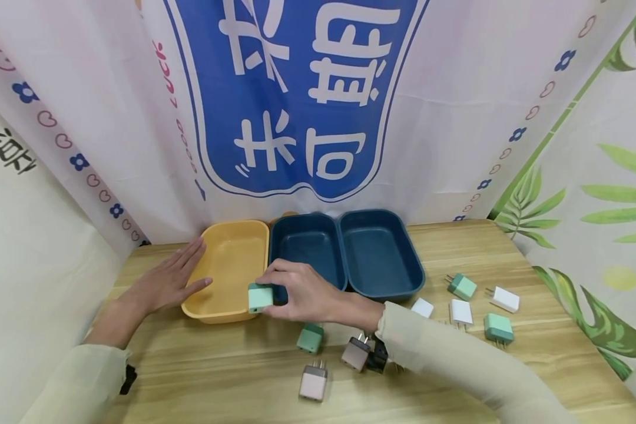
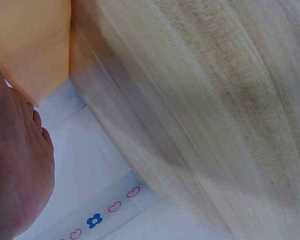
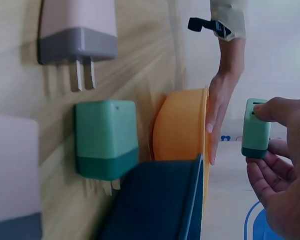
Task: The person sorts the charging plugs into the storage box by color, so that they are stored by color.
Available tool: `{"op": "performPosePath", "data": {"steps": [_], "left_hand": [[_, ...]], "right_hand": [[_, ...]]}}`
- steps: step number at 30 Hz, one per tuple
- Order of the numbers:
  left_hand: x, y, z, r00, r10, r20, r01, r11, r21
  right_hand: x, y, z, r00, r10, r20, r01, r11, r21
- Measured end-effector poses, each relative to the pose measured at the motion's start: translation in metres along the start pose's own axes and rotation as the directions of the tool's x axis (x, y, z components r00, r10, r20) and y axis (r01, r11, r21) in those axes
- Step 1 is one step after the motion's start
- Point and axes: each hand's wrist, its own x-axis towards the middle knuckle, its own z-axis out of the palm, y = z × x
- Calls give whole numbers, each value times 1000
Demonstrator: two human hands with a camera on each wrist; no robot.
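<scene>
My right hand (image 1: pixel 303 292) pinches a light and dark green charger plug (image 1: pixel 259 298) between thumb and fingers. It holds the charger above the right front edge of the yellow bin (image 1: pixel 219 318). In the right wrist view that green charger (image 3: pixel 256 129) is off the table, its ports facing the thumb. My left hand (image 1: pixel 165 282) lies along the yellow bin's left rim, fingers straight, thumb reaching over the inside. The left wrist view shows part of the left hand (image 2: pixel 20 160) beside the bin's wall (image 2: pixel 35 45). No items are visible inside the yellow bin.
Two dark blue bins (image 1: pixel 308 221) (image 1: pixel 384 288) stand right of the yellow one. Nearer me lie a green charger (image 1: pixel 310 338) and pink-grey chargers (image 1: pixel 313 383) (image 1: pixel 356 353). Several white and green chargers (image 1: pixel 499 327) are scattered at right. A printed curtain (image 1: pixel 445 118) hangs behind.
</scene>
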Motion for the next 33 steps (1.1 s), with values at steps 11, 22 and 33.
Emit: {"op": "performPosePath", "data": {"steps": [11,22,33], "left_hand": [[0,1,0,1000,-20,12,20,1000,5],[0,2,-4,1000,-17,15,17,1000,-5],[-1,0,0,1000,-14,8,15,1000,-21]], "right_hand": [[23,15,-3,1000,22,5,-22,999,-43],[41,26,1,995,97,-1,-97,994,-51],[59,39,13,982,189,-19,-188,981,44]]}}
